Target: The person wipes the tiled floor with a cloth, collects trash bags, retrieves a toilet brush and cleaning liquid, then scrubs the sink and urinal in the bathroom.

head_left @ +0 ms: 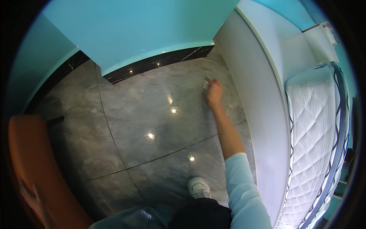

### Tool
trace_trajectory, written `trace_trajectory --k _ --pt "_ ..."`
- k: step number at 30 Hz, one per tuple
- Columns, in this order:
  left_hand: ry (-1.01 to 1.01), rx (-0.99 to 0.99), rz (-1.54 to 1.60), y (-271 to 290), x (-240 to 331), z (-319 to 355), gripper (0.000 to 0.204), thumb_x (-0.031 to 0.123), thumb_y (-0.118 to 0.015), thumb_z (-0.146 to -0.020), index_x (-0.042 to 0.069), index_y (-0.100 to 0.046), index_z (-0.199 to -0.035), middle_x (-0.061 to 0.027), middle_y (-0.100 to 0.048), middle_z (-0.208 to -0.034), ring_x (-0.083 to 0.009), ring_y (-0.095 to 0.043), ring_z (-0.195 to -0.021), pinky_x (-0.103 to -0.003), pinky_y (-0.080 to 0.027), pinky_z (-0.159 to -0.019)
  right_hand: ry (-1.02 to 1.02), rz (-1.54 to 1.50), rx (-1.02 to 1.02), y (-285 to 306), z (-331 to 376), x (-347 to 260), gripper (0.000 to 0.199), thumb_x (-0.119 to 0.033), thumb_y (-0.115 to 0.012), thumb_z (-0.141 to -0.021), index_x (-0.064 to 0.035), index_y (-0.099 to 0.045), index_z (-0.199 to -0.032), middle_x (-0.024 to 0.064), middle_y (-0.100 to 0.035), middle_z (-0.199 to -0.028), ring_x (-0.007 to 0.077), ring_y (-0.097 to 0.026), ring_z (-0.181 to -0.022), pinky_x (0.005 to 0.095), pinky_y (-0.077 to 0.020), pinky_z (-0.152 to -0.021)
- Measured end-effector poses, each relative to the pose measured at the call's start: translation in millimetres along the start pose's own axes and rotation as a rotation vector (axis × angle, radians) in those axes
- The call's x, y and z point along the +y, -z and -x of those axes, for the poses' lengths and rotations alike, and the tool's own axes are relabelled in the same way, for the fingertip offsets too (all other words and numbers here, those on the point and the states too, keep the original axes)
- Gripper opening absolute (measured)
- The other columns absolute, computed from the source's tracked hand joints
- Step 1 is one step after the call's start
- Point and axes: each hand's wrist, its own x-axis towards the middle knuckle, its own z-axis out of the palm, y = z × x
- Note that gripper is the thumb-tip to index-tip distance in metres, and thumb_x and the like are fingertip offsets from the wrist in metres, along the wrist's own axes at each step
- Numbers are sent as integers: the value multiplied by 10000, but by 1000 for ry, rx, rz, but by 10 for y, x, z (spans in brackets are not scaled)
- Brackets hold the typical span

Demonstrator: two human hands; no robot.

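My right hand point(214, 92) reaches far out over the grey marbled floor tiles point(145, 95). Its fingers are closed on a small, crumpled white wad point(206, 83), slightly blurred; I cannot make out whether it is tissue or cloth. The wad is at or close to the floor, short of the dark skirting board point(152, 63). At the lower left, my left hand point(35, 200) rests with fingers apart on a padded orange-brown seat point(36, 149). Nothing shows in that hand.
On the right stands a pale panel point(263, 114), with a quilted white mattress point(310, 133) beyond it. A turquoise wall point(152, 26) juts out ahead. Below me are my white shoe point(199, 187) and a clear plastic sheet or bag point(133, 218). Ceiling lights reflect off the floor.
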Motion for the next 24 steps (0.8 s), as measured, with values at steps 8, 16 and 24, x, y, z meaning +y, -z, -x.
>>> trace_trajectory --k 8,16,24 --pt "38 -1 69 215 283 -29 605 429 -462 -943 104 -317 -1431 -160 -356 -1432 -352 -371 -1303 -478 -372 -1043 407 -124 -347 -771 -368 -836 327 14 -620 -665 -136 -703 -943 126 -599 -941 319 -574 -869 382 -479 -749" --pt "-6 -12 85 294 347 -63 617 415 -469 -935 87 -306 -1432 -169 -342 -1440 -359 -372 -1300 -479 -354 -1049 223 -254 -153 -807 -513 -928 350 64 -600 -647 -53 -669 -970 165 -608 -1057 365 -572 -963 381 -475 -841" --pt "38 -24 122 374 448 -53 624 413 -481 -924 91 -312 -1431 -172 -339 -1442 -366 -354 -1311 -480 -330 -1067 580 -317 -397 -814 -542 -1015 397 111 -615 -599 -87 -700 -933 121 -602 -954 321 -555 -977 369 -471 -835"
